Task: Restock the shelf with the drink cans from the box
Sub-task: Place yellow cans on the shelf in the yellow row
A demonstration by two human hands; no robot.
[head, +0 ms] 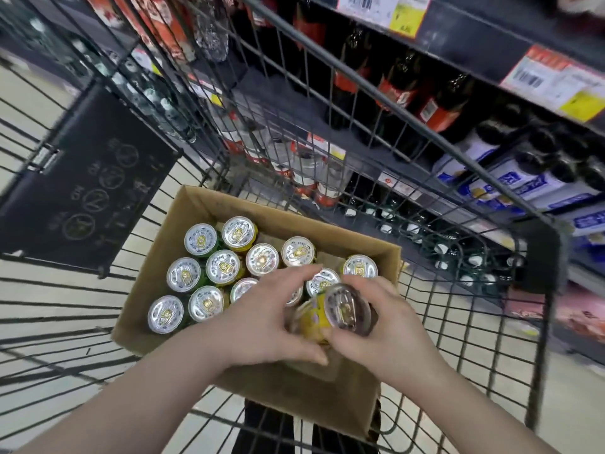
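An open cardboard box (183,221) sits in a wire shopping cart and holds several upright drink cans (222,267) with silver tops and yellow or green sides. One yellow can (330,317) is tilted above the box's near right part. My left hand (262,319) grips its left side with curled fingers. From the right, my right hand (386,322) grips the same can, fingers wrapped behind its top. The can is blurred by motion.
The wire cart (458,322) surrounds the box, with a dark folded flap (88,185) at its left. To the right stand dark store shelves (474,31) with bottles, white-and-blue packs (510,181) and price tags. Pale floor lies on the left.
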